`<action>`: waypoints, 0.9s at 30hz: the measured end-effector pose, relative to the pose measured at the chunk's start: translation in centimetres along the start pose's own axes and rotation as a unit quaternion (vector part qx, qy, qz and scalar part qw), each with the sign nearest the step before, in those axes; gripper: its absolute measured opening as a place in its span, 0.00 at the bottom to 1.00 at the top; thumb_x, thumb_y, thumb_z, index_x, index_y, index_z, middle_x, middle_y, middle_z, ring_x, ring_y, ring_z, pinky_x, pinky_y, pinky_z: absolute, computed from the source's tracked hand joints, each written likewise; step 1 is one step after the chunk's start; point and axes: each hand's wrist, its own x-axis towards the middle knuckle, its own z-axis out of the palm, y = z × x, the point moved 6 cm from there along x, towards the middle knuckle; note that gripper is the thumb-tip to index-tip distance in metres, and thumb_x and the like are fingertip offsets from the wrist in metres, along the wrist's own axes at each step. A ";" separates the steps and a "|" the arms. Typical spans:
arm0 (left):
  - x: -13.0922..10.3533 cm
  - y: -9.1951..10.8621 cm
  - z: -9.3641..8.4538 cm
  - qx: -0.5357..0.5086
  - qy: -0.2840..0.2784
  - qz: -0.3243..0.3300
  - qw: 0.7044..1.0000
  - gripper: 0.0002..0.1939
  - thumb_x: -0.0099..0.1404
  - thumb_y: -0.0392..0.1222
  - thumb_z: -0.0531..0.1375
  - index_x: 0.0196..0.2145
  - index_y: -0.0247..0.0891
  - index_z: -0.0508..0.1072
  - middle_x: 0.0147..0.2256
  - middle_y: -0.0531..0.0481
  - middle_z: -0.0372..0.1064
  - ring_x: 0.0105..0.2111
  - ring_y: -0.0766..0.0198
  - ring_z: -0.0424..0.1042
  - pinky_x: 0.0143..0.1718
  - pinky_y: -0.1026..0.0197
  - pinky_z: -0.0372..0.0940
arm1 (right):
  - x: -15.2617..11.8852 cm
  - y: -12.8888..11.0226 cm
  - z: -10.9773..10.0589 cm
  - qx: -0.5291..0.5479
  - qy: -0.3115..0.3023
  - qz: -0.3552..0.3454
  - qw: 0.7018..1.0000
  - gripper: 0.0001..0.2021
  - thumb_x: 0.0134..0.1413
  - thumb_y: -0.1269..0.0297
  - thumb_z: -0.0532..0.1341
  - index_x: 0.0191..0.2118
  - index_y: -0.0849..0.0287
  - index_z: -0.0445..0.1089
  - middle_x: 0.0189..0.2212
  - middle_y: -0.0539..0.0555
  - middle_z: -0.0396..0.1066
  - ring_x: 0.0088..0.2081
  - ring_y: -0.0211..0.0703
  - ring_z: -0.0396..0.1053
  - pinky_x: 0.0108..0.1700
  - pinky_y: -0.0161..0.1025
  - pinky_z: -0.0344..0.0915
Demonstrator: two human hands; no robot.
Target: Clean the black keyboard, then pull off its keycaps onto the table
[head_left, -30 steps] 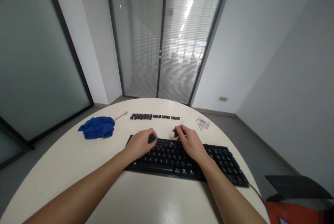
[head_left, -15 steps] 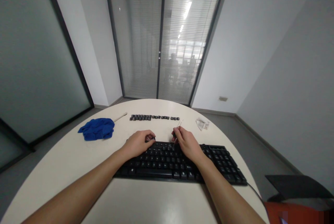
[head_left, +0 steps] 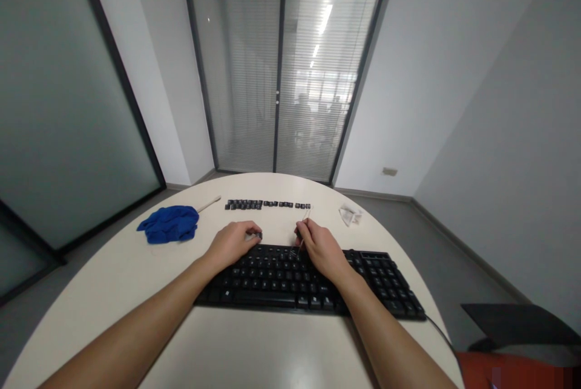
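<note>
A black keyboard (head_left: 267,298) lies across the table under both my hands. My right hand (head_left: 315,241) is closed on a thin wire keycap puller (head_left: 300,248), whose lower end reaches down to the keyboard's top rows. Pale bare switch spots (head_left: 293,252) show there beside the wire. At the keyboard's upper left edge, my left hand (head_left: 233,242) curls with thumb and fingers round a small dark keycap (head_left: 258,235), mostly hidden by the fingers. Beyond the hands, black keycaps (head_left: 245,204) stand in rows on the table.
A crumpled blue cloth (head_left: 167,224) sits at the left, with a pale-handled stick or brush (head_left: 209,203) beside it. White crumpled wipes or packaging (head_left: 350,215) lie at the right of the round table (head_left: 227,346). The keyboard cable (head_left: 442,331) runs off the right edge near a chair (head_left: 517,323).
My left hand has shifted slightly left and up, away from the right hand. The keyboard has slid a little to the left, and the puller stays in my right hand.
</note>
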 end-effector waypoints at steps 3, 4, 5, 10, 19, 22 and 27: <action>0.2 -0.4 -0.1 0.017 0.007 -0.012 1.000 0.11 0.59 0.44 0.61 0.39 0.44 0.78 0.40 0.51 0.77 0.42 0.56 0.74 0.42 0.60 0.65 | 0.0 -0.1 0.0 -0.003 0.001 -0.001 1.000 0.18 0.68 0.53 0.45 0.33 0.56 0.66 0.26 0.51 0.73 0.29 0.41 0.71 0.36 0.35 0.61; 0.3 -0.4 -0.1 0.022 0.010 -0.012 1.000 0.10 0.58 0.43 0.62 0.39 0.44 0.78 0.40 0.51 0.77 0.41 0.56 0.74 0.42 0.61 0.65 | 0.0 -0.1 0.0 -0.003 0.000 -0.001 1.000 0.18 0.68 0.54 0.45 0.33 0.56 0.66 0.25 0.51 0.73 0.29 0.41 0.71 0.36 0.35 0.61; 0.5 -0.4 -0.1 0.026 0.011 -0.009 1.000 0.10 0.58 0.42 0.62 0.38 0.44 0.78 0.41 0.51 0.76 0.41 0.57 0.74 0.42 0.61 0.65 | 0.0 -0.1 0.0 -0.004 -0.001 -0.001 1.000 0.18 0.68 0.54 0.45 0.33 0.56 0.66 0.25 0.51 0.73 0.29 0.41 0.71 0.36 0.35 0.61; 1.6 -0.2 0.4 0.085 -0.003 0.008 0.996 0.08 0.59 0.42 0.61 0.37 0.46 0.78 0.38 0.53 0.77 0.39 0.59 0.74 0.38 0.63 0.65 | 0.0 -0.2 -0.1 -0.006 -0.001 -0.006 1.000 0.18 0.68 0.54 0.46 0.33 0.56 0.66 0.25 0.51 0.73 0.29 0.41 0.71 0.36 0.35 0.61; 5.3 0.7 0.6 0.146 0.017 0.031 0.989 0.08 0.60 0.41 0.60 0.36 0.45 0.79 0.42 0.47 0.76 0.46 0.52 0.72 0.47 0.56 0.64 | -0.1 -0.5 -0.2 -0.005 -0.004 0.000 1.000 0.17 0.68 0.55 0.46 0.33 0.56 0.65 0.26 0.51 0.73 0.30 0.41 0.71 0.36 0.35 0.61; 6.3 1.2 0.8 0.147 0.020 0.036 0.988 0.09 0.61 0.41 0.59 0.36 0.44 0.79 0.42 0.46 0.76 0.47 0.51 0.72 0.49 0.55 0.63 | -0.1 -0.4 -0.2 -0.004 -0.005 0.003 1.000 0.17 0.68 0.55 0.46 0.33 0.56 0.65 0.26 0.51 0.74 0.30 0.42 0.71 0.36 0.35 0.61; 7.5 1.1 1.1 0.141 0.028 0.019 0.989 0.09 0.60 0.41 0.60 0.37 0.44 0.80 0.40 0.46 0.76 0.45 0.52 0.72 0.47 0.55 0.65 | -0.1 -0.6 -0.2 -0.008 -0.003 -0.002 1.000 0.18 0.68 0.55 0.46 0.33 0.56 0.66 0.26 0.52 0.73 0.30 0.42 0.71 0.36 0.35 0.62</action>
